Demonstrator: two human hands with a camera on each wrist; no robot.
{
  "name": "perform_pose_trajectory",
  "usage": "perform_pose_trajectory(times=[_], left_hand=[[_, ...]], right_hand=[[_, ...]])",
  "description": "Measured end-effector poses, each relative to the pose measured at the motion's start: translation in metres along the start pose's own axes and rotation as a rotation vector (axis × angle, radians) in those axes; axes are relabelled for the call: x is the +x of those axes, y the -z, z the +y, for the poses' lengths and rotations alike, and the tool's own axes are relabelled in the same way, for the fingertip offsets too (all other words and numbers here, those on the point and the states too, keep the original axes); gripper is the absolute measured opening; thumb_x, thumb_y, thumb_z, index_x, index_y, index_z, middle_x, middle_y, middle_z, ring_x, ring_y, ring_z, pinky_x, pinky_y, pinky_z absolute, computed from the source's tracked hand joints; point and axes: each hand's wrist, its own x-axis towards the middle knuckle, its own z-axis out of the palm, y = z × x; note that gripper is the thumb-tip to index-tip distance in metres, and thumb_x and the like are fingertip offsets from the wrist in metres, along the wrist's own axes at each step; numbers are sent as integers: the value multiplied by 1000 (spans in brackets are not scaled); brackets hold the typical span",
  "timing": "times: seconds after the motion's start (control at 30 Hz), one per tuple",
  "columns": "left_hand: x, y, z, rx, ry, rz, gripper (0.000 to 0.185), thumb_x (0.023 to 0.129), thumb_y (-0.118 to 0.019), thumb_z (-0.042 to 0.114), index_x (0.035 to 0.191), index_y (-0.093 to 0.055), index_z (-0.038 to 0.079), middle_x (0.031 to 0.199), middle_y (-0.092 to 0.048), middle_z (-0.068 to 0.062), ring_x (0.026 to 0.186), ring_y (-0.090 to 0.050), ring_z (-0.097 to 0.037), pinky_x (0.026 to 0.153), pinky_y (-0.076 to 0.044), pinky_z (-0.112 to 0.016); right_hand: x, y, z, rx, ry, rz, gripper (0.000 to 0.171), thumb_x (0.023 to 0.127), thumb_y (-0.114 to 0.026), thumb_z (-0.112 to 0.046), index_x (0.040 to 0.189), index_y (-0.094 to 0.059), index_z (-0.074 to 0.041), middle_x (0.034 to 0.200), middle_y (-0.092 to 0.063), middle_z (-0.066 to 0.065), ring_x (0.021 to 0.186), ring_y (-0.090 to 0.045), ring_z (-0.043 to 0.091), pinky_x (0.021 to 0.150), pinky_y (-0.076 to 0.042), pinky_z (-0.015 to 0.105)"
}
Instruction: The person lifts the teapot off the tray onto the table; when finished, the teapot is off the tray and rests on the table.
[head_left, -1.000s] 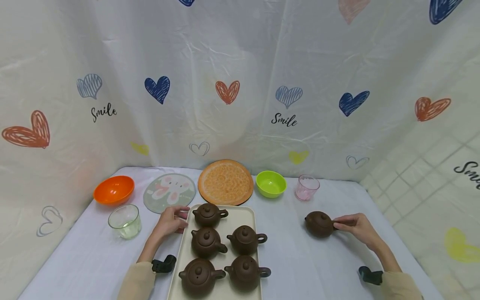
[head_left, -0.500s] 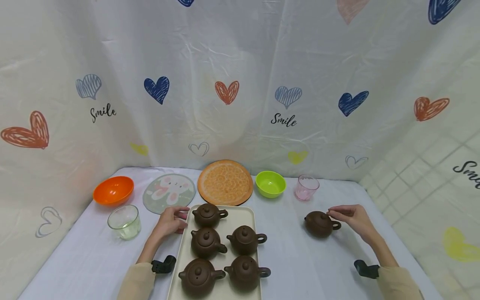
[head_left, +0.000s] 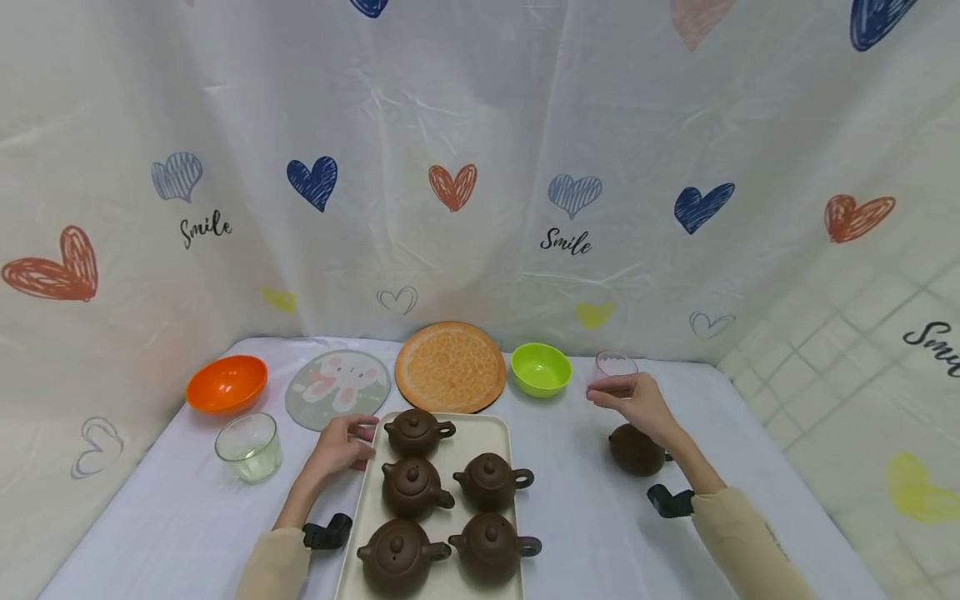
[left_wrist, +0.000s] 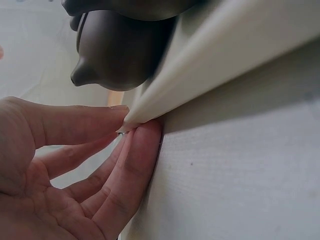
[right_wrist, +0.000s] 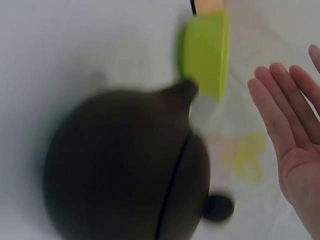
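A person sits at a table (head_left: 585, 500) covered in white cloth. The right hand (head_left: 636, 402) hovers with fingers straight and loosely spread, holding nothing. It is just in front of a pink cup (head_left: 613, 365), fingertips close to its rim; whether they touch cannot be told. A lone brown teapot (head_left: 636, 451) stands on the table just nearer the person than that hand, under the wrist, spout pointing towards a green bowl (head_left: 541, 368) left of the cup. The cup stands upright, beyond the teapot.

The left hand (head_left: 343, 442) is far from the cup, across a cream tray (head_left: 501, 433) carrying five teapots. Its straight fingers (left_wrist: 135, 165) press the tray's far left corner.
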Motion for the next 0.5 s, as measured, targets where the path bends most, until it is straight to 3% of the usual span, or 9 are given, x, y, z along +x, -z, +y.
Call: perform_pose_trajectory(times=[0.17, 0.5], left_hand=[[-1, 0, 0, -8, 3, 2, 52, 70, -62, -13, 122, -59, -8, 94, -66, -18, 72, -67, -22, 56, -59, -36], [1, 0, -1, -7, 10, 2, 52, 70, -62, -13, 121, -59, -7, 93, -65, -17, 71, -66, -21, 56, -59, -36]], right_hand=[[17, -33, -22, -1, 47, -43, 30, 85, -72, -18, 106, -71, 4, 98, -72, 15, 90, -69, 26, 80, -58, 35], [33, -88, -57, 38, 120, -133, 27, 82, -75, -16, 101, -73, 3, 92, -73, 14, 84, -71, 25, 74, -59, 32]])
